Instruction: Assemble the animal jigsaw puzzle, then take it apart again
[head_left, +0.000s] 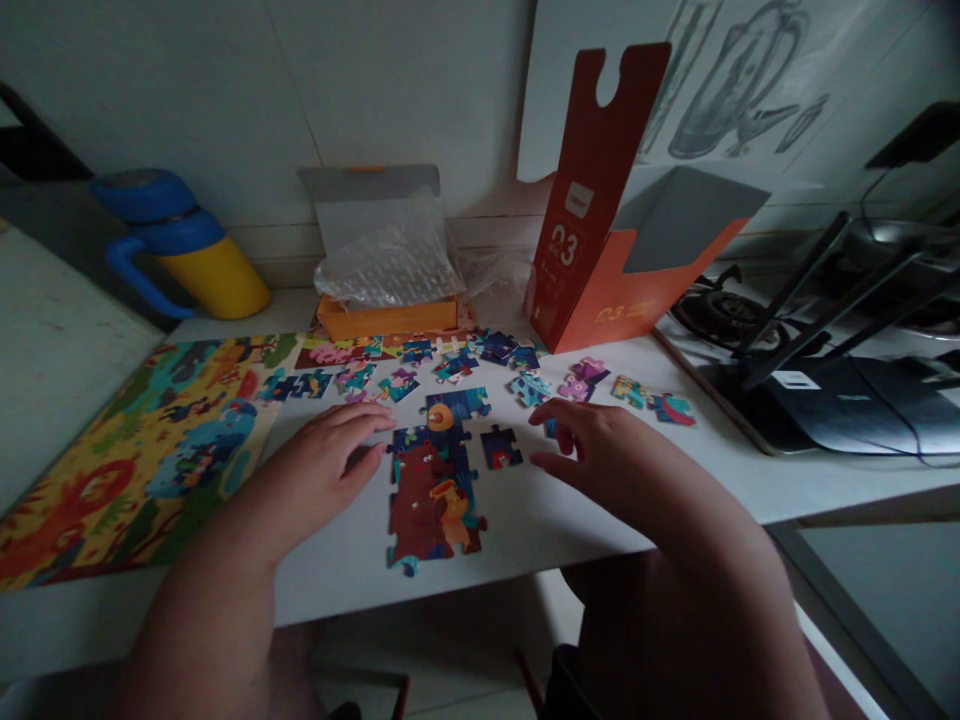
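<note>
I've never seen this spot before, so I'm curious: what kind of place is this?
Probably a home kitchen: a gas burner sits at the right, a pot beyond it, and a handled blue-and-yellow flask stands by the wall.

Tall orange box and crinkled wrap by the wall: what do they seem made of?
Tall orange box: likely printed cardboard, matte, by its folded panels and plain grey inside. Crinkled wrap: probably thin plastic film, slightly glossy, see-through with pale creases.
</note>
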